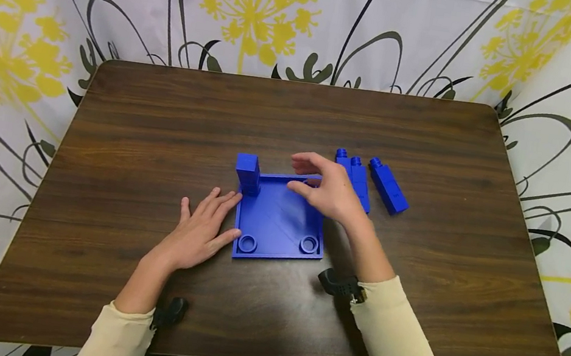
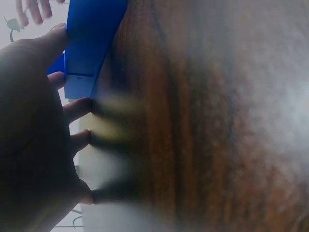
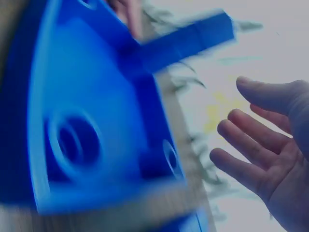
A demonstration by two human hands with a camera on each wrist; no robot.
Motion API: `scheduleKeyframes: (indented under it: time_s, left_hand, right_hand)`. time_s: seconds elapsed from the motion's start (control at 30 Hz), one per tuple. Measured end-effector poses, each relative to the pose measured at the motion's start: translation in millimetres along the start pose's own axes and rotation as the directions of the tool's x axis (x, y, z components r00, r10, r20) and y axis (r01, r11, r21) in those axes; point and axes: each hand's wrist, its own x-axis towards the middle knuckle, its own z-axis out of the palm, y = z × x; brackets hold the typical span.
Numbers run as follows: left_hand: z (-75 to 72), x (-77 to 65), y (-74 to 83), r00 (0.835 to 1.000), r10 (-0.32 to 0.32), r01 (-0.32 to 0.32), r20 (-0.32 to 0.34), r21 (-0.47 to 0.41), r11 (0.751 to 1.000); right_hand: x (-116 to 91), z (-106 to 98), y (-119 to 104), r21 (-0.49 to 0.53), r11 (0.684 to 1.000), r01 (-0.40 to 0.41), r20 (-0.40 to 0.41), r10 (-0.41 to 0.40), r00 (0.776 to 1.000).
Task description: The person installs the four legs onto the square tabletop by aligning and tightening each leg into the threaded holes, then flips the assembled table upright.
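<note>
A square blue tray-like plate (image 1: 282, 217) with a raised rim lies on the table. Ring-shaped sockets (image 1: 247, 244) show at its two front corners. A blue square post (image 1: 248, 174) stands upright at its back left corner. My left hand (image 1: 199, 236) lies with fingers spread, thumb and fingertips touching the plate's left edge. Over the back right corner, my right hand (image 1: 332, 191) hovers with fingers loosely extended, and nothing shows between them. In the right wrist view this hand (image 3: 270, 145) is apart from the plate (image 3: 101, 87), and another socket (image 3: 170, 157) is visible.
Several loose blue posts with threaded-looking ends, one of them (image 1: 388, 187) farthest right, lie just right of the plate, partly behind my right hand. All of it rests on a dark wooden table (image 1: 162, 116). A flower-patterned cloth (image 1: 276, 17) hangs behind the table's back edge.
</note>
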Motion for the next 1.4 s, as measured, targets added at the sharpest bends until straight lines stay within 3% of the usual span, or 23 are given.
scheduleKeyframes:
  time_s: [0.1,0.23,0.4,0.57,0.67,0.87,1.17,1.4]
  left_hand:
    - [-0.2,-0.3,1.3,1.000,0.000,0.000,0.006,-0.002,1.000]
    - [0.4,-0.8,2.6,1.000,-0.002,0.002,0.001,-0.001,1.000]
    - [1.4,0.0,2.8,1.000,0.000,0.000,-0.015,0.003,1.000]
    - [1.5,-1.5,2.6,1.000,0.002,-0.002,-0.024,0.019,1.000]
    - [2.3,-1.6,1.8,1.000,0.001,0.000,-0.026,0.032,0.999]
    - [2.6,-1.2,1.9,1.000,-0.001,0.002,-0.028,0.039,0.999]
    - [1.6,0.4,3.0,0.999,0.007,-0.005,-0.043,0.055,0.998]
    - [0.2,0.6,2.1,0.998,0.021,-0.017,-0.052,0.060,0.998]
  right_hand:
    - [-17,-25,11,0.030,0.999,-0.011,-0.132,0.015,0.991]
    - [-40,-54,30,-0.006,0.998,-0.057,-0.316,0.052,0.947]
    - [-64,-82,57,-0.178,0.954,-0.240,-0.443,0.140,0.885]
    - [-76,-90,80,-0.257,0.881,-0.398,-0.444,0.259,0.858]
    - [-77,-88,90,-0.253,0.858,-0.447,-0.436,0.311,0.845]
    - [-71,-87,102,-0.274,0.827,-0.490,-0.420,0.356,0.835]
    - [-65,-88,105,-0.372,0.752,-0.545,-0.413,0.391,0.822]
    - [-65,-88,106,-0.377,0.746,-0.549,-0.409,0.398,0.821]
